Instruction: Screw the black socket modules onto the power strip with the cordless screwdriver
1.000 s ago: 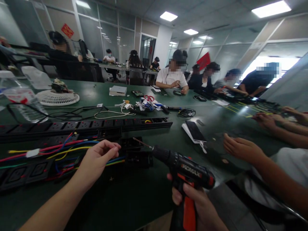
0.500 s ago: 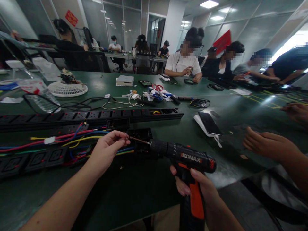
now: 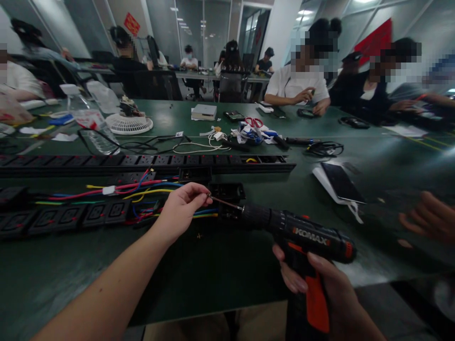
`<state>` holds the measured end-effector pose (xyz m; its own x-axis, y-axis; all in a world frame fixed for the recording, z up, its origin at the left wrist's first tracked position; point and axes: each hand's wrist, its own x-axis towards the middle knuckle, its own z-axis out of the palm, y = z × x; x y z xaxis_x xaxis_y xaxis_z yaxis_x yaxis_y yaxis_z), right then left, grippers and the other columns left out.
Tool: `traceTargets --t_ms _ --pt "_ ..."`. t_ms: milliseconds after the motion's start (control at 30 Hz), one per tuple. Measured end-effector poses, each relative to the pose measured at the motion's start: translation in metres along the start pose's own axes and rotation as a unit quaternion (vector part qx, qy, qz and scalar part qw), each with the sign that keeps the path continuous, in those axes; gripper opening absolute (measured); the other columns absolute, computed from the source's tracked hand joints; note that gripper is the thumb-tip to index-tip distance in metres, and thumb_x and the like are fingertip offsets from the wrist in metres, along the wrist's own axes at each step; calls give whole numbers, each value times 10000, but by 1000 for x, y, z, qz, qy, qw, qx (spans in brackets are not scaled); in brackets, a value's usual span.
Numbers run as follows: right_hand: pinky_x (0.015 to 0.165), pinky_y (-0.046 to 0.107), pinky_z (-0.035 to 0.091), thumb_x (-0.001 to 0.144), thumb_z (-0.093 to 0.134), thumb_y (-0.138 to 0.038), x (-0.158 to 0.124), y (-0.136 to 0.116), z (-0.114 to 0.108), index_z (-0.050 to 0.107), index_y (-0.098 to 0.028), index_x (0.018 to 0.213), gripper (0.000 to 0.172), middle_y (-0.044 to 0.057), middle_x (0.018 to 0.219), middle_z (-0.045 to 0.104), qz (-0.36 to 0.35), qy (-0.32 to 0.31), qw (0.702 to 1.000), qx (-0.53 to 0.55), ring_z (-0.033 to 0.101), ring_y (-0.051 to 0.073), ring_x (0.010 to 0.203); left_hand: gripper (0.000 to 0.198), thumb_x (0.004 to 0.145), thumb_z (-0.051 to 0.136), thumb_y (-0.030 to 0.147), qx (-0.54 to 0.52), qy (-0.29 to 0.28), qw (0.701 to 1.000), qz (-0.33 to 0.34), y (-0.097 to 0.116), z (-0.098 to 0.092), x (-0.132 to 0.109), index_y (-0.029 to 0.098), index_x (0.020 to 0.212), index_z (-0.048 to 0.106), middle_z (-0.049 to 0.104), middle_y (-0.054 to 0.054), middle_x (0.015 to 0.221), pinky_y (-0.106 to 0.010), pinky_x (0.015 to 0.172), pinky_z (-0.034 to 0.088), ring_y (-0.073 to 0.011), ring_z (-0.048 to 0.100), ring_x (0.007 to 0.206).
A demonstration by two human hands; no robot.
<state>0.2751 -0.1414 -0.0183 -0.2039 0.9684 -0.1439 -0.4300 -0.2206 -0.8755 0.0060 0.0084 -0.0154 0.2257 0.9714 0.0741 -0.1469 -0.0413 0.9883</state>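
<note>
In our right hand (image 3: 332,279) we grip the black-and-orange drill (image 3: 302,235) by its handle, its bit (image 3: 229,203) pointing left. Our left thumb and fingers pinch together at the bit's tip, the left hand (image 3: 183,208) closed on a small metallic piece (image 3: 209,194) (too tiny for us to name surely).

Behind the bit sits an open-topped black housing (image 3: 232,190), its inside too dark to read. Beyond it, the long socket strip (image 3: 156,162) carries a row of sockets, and a yellow wire (image 3: 251,160) shows in its open right end. To our left, red, blue and yellow wires (image 3: 167,191) run among more socket blocks (image 3: 71,215). We cannot tell what the clear bottle (image 3: 97,125) contains.

The table's near edge passes below our hands, with green tabletop (image 3: 209,274) between it and the blocks. Rightward, a phone (image 3: 343,182) lies near a co-worker's hand (image 3: 428,218).
</note>
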Motion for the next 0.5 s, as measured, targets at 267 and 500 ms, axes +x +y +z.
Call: traceTargets --t_ms 267,500 --pt "491 284 357 842 617 -522 0 2 -1 691 -165 998 397 -17 507 476 -9 6 1000 -14 380 120 448 170 786 720 290 24 -9 1000 1 0 0 0 165 886 665 678 -9 789 -284 765 550 -138 667 736" --pt "507 287 336 842 596 -543 0 2 -3 699 -136 993 446 -10 530 479 3 -3 1000 -30 366 112 461 154 794 705 284 29 -12 999 9 2 0 0 164 878 660 660 -3 768 -271 738 540 -131 653 720"
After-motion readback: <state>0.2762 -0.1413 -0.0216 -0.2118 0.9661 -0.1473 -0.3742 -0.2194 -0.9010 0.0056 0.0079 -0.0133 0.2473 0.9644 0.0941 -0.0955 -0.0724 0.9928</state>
